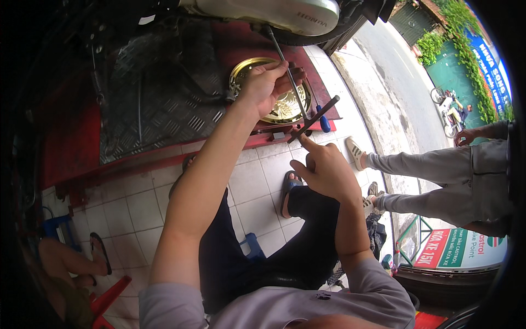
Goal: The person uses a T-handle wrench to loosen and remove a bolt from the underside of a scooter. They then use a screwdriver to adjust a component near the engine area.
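My left hand has its fingers around the shaft of a dark metal T-handle wrench, whose top reaches the underside of a silver motorcycle part. My right hand touches the lower end of the crossbar with its index finger, thumb spread and other fingers partly curled. Behind my left hand is a round gold patterned tray on a red lift. A blue-handled screwdriver stands at the tray's right side, partly hidden by the crossbar.
A person in grey trousers stands at right; another person's legs are at lower left beside a red plastic seat. A blue stool is under me. A street with a parked motorbike lies beyond the doorway.
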Demonstrator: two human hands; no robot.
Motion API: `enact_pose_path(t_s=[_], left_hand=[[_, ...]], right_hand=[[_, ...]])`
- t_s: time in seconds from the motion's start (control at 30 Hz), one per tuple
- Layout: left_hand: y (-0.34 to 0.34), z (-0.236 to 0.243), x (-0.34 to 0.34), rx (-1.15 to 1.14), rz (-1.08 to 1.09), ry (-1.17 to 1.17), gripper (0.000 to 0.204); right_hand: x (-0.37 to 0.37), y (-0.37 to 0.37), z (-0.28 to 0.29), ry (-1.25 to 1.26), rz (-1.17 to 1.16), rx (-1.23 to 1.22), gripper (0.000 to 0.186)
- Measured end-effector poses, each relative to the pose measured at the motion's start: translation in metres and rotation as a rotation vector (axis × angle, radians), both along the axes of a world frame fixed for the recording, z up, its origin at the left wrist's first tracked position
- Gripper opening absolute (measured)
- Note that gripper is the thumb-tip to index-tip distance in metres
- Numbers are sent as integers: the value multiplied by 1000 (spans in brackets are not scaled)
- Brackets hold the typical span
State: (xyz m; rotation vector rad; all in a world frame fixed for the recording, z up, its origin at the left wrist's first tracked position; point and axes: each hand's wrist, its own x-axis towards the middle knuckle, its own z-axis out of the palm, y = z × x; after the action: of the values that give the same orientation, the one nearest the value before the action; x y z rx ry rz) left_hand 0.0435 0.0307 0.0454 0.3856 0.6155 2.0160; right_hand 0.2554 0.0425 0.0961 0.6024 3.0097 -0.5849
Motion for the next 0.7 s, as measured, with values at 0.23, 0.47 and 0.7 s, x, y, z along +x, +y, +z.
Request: enact_pose_path(t_s=[0.23, 0.47, 0.7], left_hand=[[-2, 7, -1, 45, -30, 29, 19], [2, -1, -1, 26, -27, 18, 19], [5, -4, 1, -24, -5, -20, 18]], right_hand=[[-8, -7, 0, 295, 139, -93, 60], [-10, -5, -6, 551, 94, 78, 39], [-24, 13, -13, 875, -129, 293, 43]])
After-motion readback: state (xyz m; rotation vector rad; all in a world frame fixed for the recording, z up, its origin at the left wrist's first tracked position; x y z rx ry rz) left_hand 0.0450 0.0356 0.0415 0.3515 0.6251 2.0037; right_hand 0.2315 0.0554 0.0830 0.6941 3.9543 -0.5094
